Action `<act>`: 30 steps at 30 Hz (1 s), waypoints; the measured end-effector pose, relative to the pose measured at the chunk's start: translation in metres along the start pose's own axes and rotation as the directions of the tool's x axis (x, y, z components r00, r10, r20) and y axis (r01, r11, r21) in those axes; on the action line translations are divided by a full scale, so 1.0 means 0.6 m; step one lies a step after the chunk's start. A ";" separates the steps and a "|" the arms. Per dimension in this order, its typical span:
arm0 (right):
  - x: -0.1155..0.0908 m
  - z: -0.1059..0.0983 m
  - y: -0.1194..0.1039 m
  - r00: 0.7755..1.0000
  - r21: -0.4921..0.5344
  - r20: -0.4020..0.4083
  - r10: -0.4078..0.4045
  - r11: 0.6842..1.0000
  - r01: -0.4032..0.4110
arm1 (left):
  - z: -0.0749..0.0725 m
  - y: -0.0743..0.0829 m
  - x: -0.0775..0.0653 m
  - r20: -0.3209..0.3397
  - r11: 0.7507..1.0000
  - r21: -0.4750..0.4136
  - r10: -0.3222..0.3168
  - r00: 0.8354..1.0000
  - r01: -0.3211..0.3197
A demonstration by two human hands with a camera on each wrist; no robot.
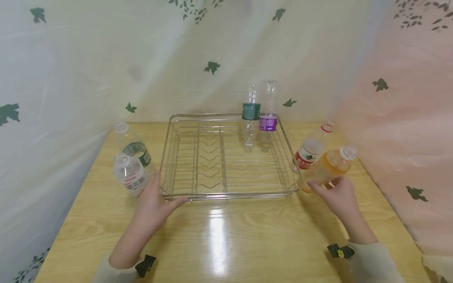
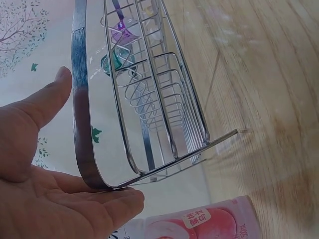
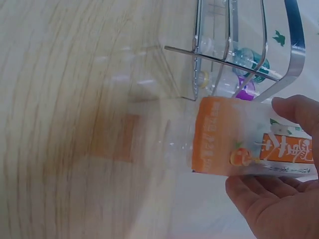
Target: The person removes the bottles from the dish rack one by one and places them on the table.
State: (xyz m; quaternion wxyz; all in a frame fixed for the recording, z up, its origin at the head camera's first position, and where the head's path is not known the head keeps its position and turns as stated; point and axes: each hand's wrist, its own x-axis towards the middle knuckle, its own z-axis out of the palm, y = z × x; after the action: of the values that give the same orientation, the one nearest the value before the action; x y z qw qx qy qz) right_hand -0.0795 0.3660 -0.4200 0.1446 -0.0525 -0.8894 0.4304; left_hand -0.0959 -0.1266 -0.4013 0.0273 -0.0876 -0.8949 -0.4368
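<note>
A metal wire dish rack [image 1: 226, 195] sits mid-table. My left hand [image 1: 150, 208] is at its near left corner, fingers extended along the outer side and touching the rim, thumb spread away from it. Beside those fingers stands a clear bottle with a white and pink label [image 1: 131, 177]. My right hand [image 1: 341, 196] grips an orange-labelled plastic bottle [image 3: 229, 137] between thumb and fingers, right by the rack's near right corner. Inside the rack, toward the back right, two clear bottles stand upright, one with a green label [image 1: 251, 112] and one with a purple label [image 1: 268, 122].
Another clear bottle with a dark green label [image 1: 136, 149] is left of the rack, behind the pink one. To the right stands a red-labelled bottle [image 1: 307, 154] with a red neck ring. Patterned cloth [image 1: 134, 59] hangs behind and beside the wooden table [image 1: 255, 236].
</note>
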 end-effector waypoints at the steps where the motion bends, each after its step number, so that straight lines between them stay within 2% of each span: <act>1: 0.002 0.001 0.002 1.000 0.001 0.005 0.000 1.000 0.000 | -0.001 0.000 0.000 -0.002 1.000 0.006 0.000 1.000 0.000; 7: 0.006 0.002 0.010 0.998 -0.038 0.050 0.028 0.999 -0.026 | -0.005 0.003 0.000 -0.002 0.999 0.039 -0.029 1.000 0.029; 10: 0.004 0.002 0.010 0.996 -0.044 0.078 0.048 0.998 -0.045 | -0.007 0.006 -0.002 0.015 0.996 0.061 -0.067 0.998 0.066; 15: 0.004 0.007 0.016 0.995 -0.030 0.093 0.037 0.999 -0.035 | -0.011 0.007 -0.003 0.050 0.990 0.087 -0.118 0.992 0.114; 22: 0.005 0.010 0.024 0.993 -0.028 0.112 0.030 0.999 -0.027 | -0.012 0.002 -0.004 0.044 0.992 0.078 -0.107 0.993 0.103; 30: 0.002 0.006 0.020 0.992 -0.029 0.124 0.039 0.999 -0.036 | -0.013 0.001 -0.003 0.065 0.990 0.079 -0.124 0.990 0.119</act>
State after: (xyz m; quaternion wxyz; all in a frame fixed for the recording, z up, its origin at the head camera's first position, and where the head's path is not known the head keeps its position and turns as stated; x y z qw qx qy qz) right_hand -0.0820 0.3713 -0.4314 0.0801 -0.0442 -0.9012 0.4235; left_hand -0.0941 -0.1326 -0.3964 -0.0273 -0.0469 -0.9147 -0.4004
